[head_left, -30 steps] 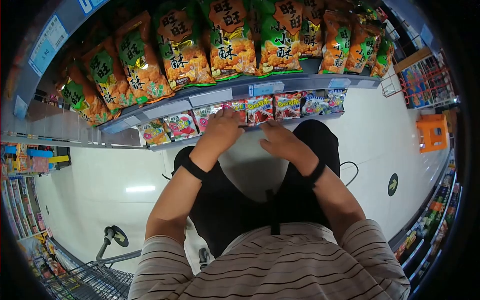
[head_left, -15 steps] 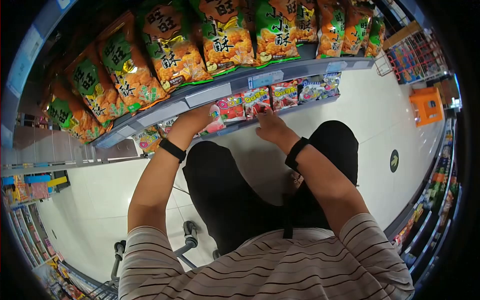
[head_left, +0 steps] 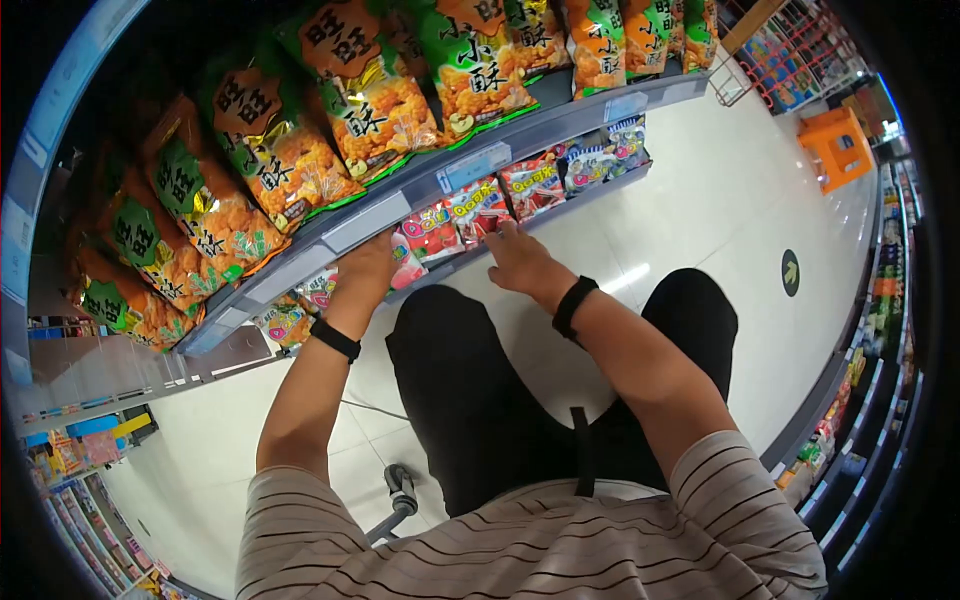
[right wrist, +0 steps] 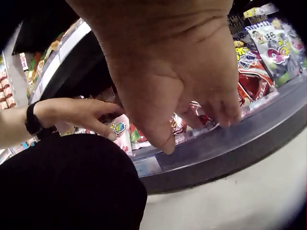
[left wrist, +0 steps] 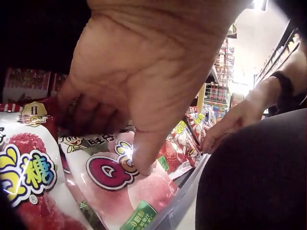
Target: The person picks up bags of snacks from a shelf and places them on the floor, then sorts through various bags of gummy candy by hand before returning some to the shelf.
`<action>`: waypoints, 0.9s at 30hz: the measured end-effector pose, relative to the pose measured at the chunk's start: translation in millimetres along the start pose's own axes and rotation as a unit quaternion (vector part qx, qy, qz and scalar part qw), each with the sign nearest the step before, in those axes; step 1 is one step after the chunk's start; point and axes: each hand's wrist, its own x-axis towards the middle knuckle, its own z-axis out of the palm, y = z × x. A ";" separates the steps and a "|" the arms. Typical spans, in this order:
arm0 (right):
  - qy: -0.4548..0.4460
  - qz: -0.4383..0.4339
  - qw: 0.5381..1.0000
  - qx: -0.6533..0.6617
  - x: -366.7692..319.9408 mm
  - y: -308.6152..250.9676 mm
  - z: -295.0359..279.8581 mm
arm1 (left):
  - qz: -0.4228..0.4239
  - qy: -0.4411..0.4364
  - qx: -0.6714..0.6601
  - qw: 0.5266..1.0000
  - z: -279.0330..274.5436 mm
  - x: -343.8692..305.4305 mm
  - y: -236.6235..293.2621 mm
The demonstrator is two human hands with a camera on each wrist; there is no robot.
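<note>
My left hand [head_left: 368,268] reaches under the upper shelf to a pink-and-white gummy candy bag [left wrist: 112,189] in the low tray. Its thumb lies across the bag's front, and its fingers bend down behind the top edge, their tips hidden. Over the tray's front edge, my right hand [head_left: 520,262] has its fingertips at the bottom of a red cola gummy bag [head_left: 478,208]. Thumb and fingers stand apart there, as the right wrist view shows. Between the two hands stands a red gummy bag [head_left: 430,232].
Above, orange-and-green snack bags [head_left: 365,115] line the upper shelf, whose price-tag edge [head_left: 365,222] overhangs the tray. My knees [head_left: 440,325] are close to the tray [right wrist: 211,151]. An orange stool [head_left: 838,148] stands at the right; a cart wheel [head_left: 400,480] is behind at the left.
The head view has turned and shifted, so the shelves sit more slanted. My left hand moved left along the tray to the pink bag; my right hand came to the cola bag.
</note>
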 end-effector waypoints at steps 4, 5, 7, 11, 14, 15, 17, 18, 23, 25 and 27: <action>0.025 -0.055 0.998 0.011 -8.1 15.5 6.0 | -0.025 -0.043 -0.014 0.999 4.6 -4.3 5.3; 0.045 -0.066 0.997 0.012 -12.1 18.7 8.6 | -0.028 -0.042 -0.003 0.999 4.6 -7.7 8.6; 0.088 -0.099 0.991 0.008 -14.4 28.1 10.8 | -0.035 -0.065 -0.004 0.997 -8.4 -8.0 13.4; 0.022 -0.121 0.992 0.011 -7.9 40.5 3.1 | -0.008 -0.050 -0.014 0.999 -21.1 -20.7 7.1; -0.019 -0.136 0.990 0.017 2.2 49.9 0.2 | -0.011 -0.025 0.007 1.000 -27.5 -22.6 9.6; -0.022 -0.140 0.989 0.031 2.0 51.0 -2.0 | -0.024 -0.032 0.010 0.999 -32.1 -23.6 16.8; -0.031 -0.143 0.988 0.058 1.8 51.6 -6.0 | -0.041 -0.027 0.008 0.999 -40.4 -24.0 30.9; -0.036 -0.139 0.987 0.073 1.8 52.5 -8.2 | -0.039 -0.015 0.018 0.999 -41.6 -25.1 37.0; -0.052 -0.133 0.985 0.101 6.0 54.1 -20.3 | -0.040 0.018 -0.080 0.996 -37.4 -6.2 69.0; -0.051 -0.121 0.984 0.123 3.6 46.8 -28.0 | -0.074 -0.003 -0.138 0.988 -37.9 10.8 86.0; -0.048 -0.145 0.974 0.168 -0.1 44.3 -17.5 | -0.080 0.055 -0.130 0.987 -29.6 24.1 103.1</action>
